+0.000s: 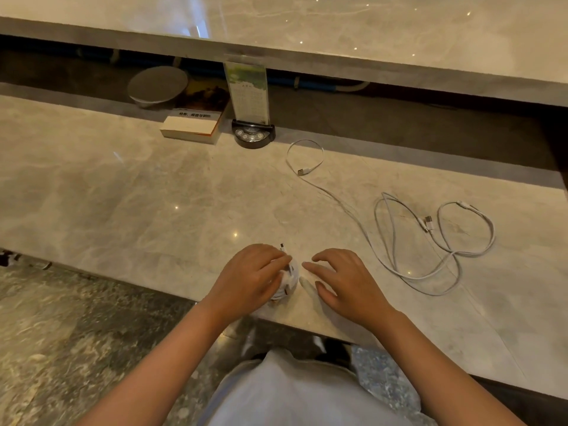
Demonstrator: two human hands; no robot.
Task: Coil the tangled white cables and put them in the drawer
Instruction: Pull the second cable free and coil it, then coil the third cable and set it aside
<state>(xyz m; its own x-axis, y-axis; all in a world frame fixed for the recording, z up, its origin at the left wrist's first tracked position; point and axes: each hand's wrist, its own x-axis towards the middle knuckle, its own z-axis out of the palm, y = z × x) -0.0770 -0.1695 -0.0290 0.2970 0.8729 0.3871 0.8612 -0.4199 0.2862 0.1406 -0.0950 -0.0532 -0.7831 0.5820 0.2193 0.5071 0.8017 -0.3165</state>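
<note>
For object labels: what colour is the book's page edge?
Cream, on the book, head view.

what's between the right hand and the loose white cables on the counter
In the head view, only bare marble counter lies between the right hand and the loose white cables. The left hand holds a coiled cable.

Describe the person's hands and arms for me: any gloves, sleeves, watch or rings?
Both the left hand and the right hand are bare, with no gloves. Both forearms are uncovered as far as the frame shows; no sleeves, watch, bracelet or rings visible. A pale grey-blue garment covers the torso.
</note>
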